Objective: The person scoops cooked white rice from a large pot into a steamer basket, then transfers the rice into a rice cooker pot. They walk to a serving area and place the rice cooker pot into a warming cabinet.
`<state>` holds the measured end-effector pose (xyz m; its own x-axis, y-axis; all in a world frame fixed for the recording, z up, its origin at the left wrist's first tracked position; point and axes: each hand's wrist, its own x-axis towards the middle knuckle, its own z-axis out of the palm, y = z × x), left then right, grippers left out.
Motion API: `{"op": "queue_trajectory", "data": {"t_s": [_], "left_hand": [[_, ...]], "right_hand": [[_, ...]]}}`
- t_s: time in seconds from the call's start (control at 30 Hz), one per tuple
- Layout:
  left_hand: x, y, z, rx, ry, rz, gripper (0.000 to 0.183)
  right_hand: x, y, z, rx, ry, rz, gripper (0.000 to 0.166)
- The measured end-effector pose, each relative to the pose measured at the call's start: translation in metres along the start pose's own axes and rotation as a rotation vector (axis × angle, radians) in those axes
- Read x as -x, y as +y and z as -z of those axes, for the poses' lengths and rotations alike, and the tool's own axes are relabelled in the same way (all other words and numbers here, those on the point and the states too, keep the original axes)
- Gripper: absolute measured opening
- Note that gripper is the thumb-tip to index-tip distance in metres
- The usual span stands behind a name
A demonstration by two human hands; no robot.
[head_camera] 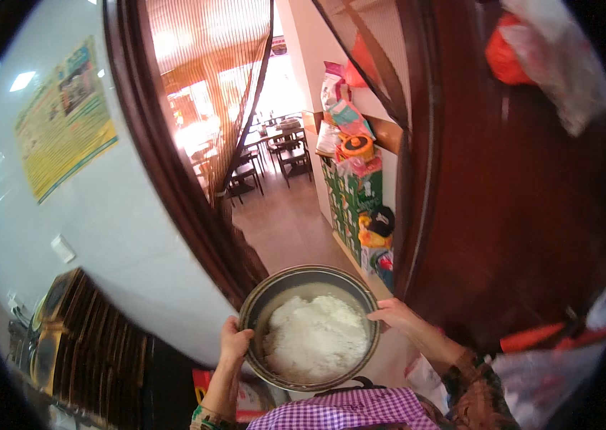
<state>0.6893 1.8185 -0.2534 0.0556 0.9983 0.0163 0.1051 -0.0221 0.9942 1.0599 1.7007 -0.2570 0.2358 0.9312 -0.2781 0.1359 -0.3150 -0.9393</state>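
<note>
In front of my purple checked apron [343,409] I carry a round metal pot [311,273] by its rim. White rice [316,333] is heaped inside it; blur hides whether it is cooked. My left hand [235,339] grips the left side, thumb over the rim. On the opposite side, my right hand [395,313] clasps the rim with the thumb on top. The pot is at the threshold of a doorway, in front of the floor beyond.
A dark door frame [166,161] and a tied-back mesh curtain [249,107] flank the opening. Stacked green cartons [354,196] line the right wall beyond, near chairs [295,156]. Dark wooden trays [98,349] stand at left. A dark red door [501,215] is at right, plastic bags [544,381] below.
</note>
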Motion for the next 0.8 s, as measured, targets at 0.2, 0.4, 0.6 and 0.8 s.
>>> {"op": "queue_trajectory", "data": {"t_s": [0.2, 0.4, 0.6, 0.8], "left_hand": [[-0.256, 0.012, -0.123, -0.048, -0.056, -0.068, 0.022], [-0.478, -0.019, -0.167, 0.004, 0.113, -0.022, 0.022], [-0.696, 0.009, -0.178, -0.027, 0.252, -0.037, 0.024], [-0.943, 0.011, -0.202, -0.038, 0.249, -0.113, 0.023]], "right_hand": [[-0.233, -0.056, 0.076, -0.196, 0.023, 0.132, 0.023], [-0.500, -0.129, 0.094, 0.030, -0.043, 0.155, 0.030], [-0.753, -0.218, 0.076, -0.126, -0.249, 0.109, 0.032], [-0.991, -0.282, 0.066, -0.131, -0.173, 0.074, 0.031]]}}
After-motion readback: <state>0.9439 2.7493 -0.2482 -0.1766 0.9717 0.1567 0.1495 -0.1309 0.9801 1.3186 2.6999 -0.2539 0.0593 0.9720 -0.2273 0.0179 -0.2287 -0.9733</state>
